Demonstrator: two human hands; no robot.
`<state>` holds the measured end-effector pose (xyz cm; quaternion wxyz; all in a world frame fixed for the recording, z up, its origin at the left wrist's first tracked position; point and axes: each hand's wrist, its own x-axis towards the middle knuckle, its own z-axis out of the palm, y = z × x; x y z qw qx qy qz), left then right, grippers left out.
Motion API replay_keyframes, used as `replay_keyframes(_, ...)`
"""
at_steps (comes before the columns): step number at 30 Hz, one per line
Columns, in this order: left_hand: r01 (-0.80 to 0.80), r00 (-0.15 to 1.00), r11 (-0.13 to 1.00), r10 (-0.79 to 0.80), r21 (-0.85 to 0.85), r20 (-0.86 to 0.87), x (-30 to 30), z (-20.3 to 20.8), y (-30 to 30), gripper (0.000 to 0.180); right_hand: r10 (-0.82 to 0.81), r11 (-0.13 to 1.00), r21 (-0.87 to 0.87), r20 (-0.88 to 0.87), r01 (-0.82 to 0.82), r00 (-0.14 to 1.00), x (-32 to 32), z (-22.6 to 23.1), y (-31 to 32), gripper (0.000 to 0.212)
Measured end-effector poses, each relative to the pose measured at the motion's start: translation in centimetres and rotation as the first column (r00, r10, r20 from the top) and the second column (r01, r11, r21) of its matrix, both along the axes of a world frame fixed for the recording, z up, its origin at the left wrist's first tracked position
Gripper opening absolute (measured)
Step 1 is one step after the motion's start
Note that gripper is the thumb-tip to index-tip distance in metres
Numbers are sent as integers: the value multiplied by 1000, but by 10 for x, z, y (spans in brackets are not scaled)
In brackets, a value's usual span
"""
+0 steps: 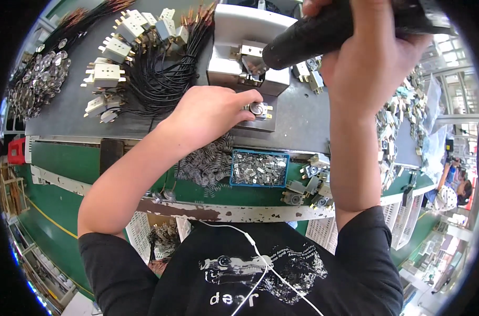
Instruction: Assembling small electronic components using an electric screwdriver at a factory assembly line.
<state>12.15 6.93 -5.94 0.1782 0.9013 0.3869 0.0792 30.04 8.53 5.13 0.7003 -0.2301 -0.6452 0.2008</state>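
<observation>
On the left, a red object [16, 151] shows beside the end of the tabletop [55, 125], and a yellow line [51, 218] crosses the green floor [58, 203]. White perforated crates [138, 235] are visible below the tabletop's near edge. On the right, clear plastic sheeting [434, 142] hangs along the tabletop's edge; farther off, another person [446, 199] wears a light, spotted garment.

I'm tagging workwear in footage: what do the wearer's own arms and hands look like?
The left hand and right hand are bare, without gloves. Both forearms are uncovered up to short black sleeves; no watch shows on either wrist.
</observation>
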Motion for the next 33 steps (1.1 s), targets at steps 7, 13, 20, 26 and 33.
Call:
replay_keyframes(7,-8,999,1000,8,-21,-35,-1,3,-1,32,617,769,246,-526,-590,585,-30,-15,24,18)
replay_keyframes(13,-2,1000,1000,2,-6,-15,-2,0,0,33,-174,956,-264,-151,130,973,-27,-4,1,17)
replay_keyframes(20,6,1000,1000,-7,-20,-26,1,3,-1,33,646,763,317,-398,-563,651,-32,-27,41,16)
replay_keyframes(26,0,1000,1000,0,-14,-16,-1,0,-2,34,-182,969,-200,-161,149,970,-49,-4,-3,32)
replay_keyframes(33,-1,996,998,-5,62,93,-7,-10,-2,33,-111,938,-342,-122,63,986,-40,-5,0,42)
